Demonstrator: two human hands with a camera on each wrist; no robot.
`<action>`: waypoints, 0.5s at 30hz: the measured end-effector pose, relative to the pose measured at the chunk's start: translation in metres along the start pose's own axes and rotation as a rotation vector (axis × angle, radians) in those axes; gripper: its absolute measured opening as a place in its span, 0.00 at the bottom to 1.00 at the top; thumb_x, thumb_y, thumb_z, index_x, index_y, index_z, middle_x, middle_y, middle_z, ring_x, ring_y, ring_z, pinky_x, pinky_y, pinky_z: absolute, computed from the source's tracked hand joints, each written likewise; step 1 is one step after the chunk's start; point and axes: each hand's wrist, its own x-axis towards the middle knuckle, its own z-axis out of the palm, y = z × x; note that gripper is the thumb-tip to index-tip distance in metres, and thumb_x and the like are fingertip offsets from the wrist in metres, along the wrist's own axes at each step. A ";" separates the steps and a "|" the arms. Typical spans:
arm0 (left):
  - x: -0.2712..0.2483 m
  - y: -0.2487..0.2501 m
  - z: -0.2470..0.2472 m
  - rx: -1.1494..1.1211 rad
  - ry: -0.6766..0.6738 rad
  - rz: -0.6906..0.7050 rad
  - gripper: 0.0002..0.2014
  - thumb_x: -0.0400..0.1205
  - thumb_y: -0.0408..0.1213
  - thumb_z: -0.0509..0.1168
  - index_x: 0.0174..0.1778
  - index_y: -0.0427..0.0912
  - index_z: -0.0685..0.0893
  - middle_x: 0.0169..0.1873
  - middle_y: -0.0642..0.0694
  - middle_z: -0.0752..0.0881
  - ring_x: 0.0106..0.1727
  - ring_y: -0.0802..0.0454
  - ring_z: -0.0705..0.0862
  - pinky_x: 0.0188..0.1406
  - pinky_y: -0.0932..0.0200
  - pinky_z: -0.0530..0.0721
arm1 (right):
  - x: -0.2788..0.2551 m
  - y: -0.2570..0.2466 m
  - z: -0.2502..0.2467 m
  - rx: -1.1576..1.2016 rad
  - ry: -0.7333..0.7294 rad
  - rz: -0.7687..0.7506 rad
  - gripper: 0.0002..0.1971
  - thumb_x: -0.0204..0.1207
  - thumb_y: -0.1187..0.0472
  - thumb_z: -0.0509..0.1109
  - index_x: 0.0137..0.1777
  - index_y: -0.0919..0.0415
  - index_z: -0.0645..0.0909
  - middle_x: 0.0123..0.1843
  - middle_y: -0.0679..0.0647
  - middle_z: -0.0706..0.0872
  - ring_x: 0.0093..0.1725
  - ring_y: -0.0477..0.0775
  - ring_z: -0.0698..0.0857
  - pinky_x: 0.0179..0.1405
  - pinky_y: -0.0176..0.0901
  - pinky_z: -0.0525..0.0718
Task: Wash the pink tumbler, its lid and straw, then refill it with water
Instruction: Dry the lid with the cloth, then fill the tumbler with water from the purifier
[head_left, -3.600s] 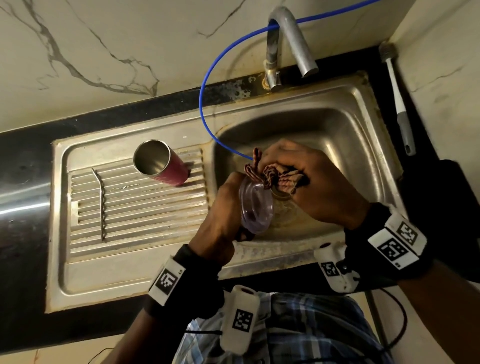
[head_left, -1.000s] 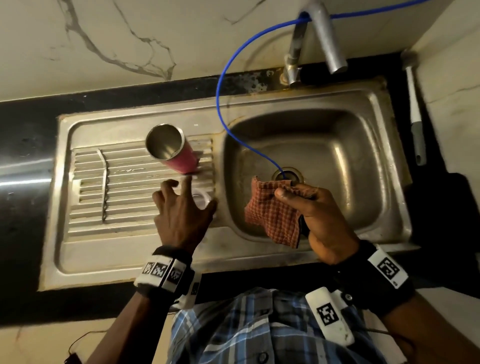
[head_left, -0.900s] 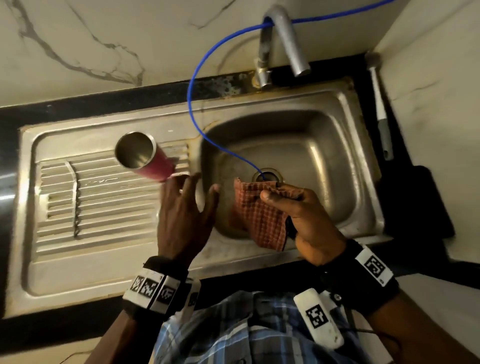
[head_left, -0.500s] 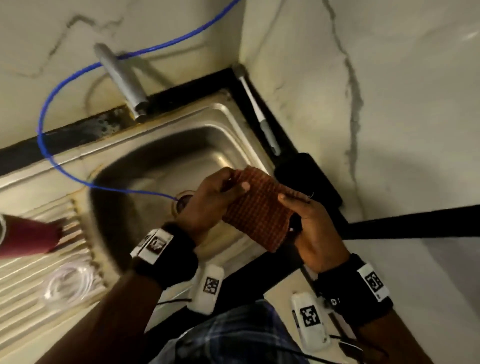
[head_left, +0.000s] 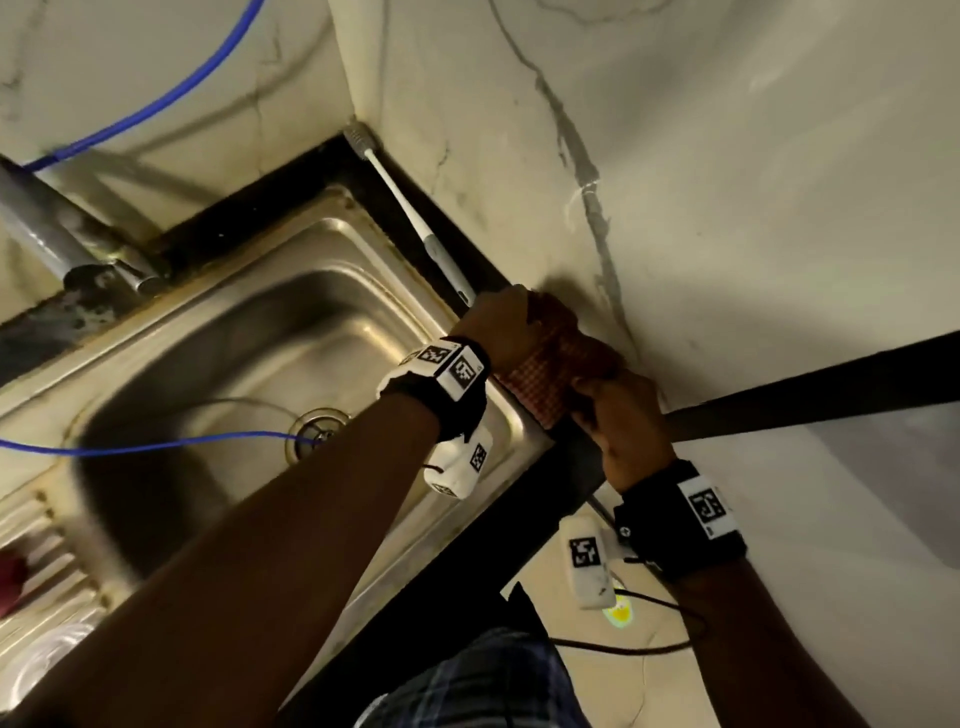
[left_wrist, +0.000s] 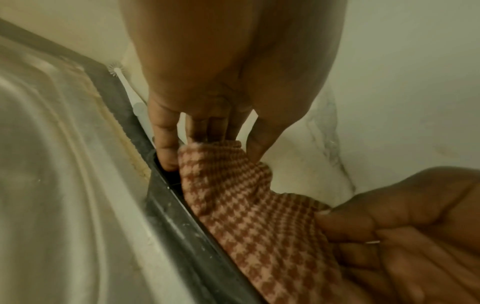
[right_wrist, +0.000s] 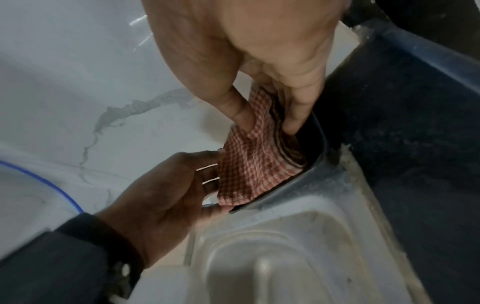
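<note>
Both hands hold a red-and-white checked cloth (head_left: 550, 374) (left_wrist: 246, 197) (right_wrist: 254, 162) over a dark tray (left_wrist: 182, 224) (right_wrist: 296, 179) on the counter right of the sink, close to the wall. My left hand (head_left: 511, 332) (left_wrist: 207, 152) pinches its far end. The near end is pinched by my right hand (head_left: 597, 400) (right_wrist: 270, 121) between thumb and fingers. The cloth's lower edge dips inside the tray's rim. At the head view's far left edge a sliver of the pink tumbler (head_left: 10, 574) and the clear lid (head_left: 47, 660) lie on the drainboard. The straw is out of view.
The steel sink (head_left: 457, 322) has a blue hose (head_left: 156, 448) running to its drain (head_left: 317, 426), and the tap (head_left: 47, 228) stands at the back left. A long white brush (head_left: 410, 208) lies along the wall behind the tray. Marble wall is close on the right.
My left hand put the lid down on the drainboard and took the cloth's free end. Both hands then carried the cloth right from over the basin to the dark tray by the wall.
</note>
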 end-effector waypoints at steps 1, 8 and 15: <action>-0.001 0.000 0.000 0.002 -0.018 -0.011 0.14 0.89 0.38 0.64 0.63 0.31 0.85 0.58 0.33 0.90 0.60 0.34 0.90 0.55 0.46 0.86 | 0.001 0.000 0.000 -0.047 0.017 -0.003 0.15 0.82 0.74 0.66 0.47 0.52 0.85 0.50 0.51 0.90 0.53 0.59 0.89 0.47 0.50 0.87; -0.055 -0.007 -0.017 -0.248 0.230 0.098 0.23 0.89 0.34 0.68 0.82 0.38 0.81 0.76 0.41 0.86 0.76 0.46 0.84 0.68 0.68 0.74 | -0.041 -0.020 0.002 -0.165 0.035 -0.175 0.10 0.80 0.71 0.70 0.41 0.57 0.84 0.31 0.46 0.89 0.32 0.47 0.87 0.29 0.33 0.83; -0.210 -0.094 -0.014 -0.706 0.491 -0.071 0.10 0.86 0.41 0.70 0.60 0.49 0.91 0.52 0.50 0.95 0.51 0.49 0.94 0.62 0.45 0.91 | -0.113 0.011 0.031 -0.382 -0.216 -0.486 0.12 0.82 0.68 0.74 0.61 0.53 0.88 0.57 0.43 0.91 0.55 0.39 0.88 0.58 0.31 0.85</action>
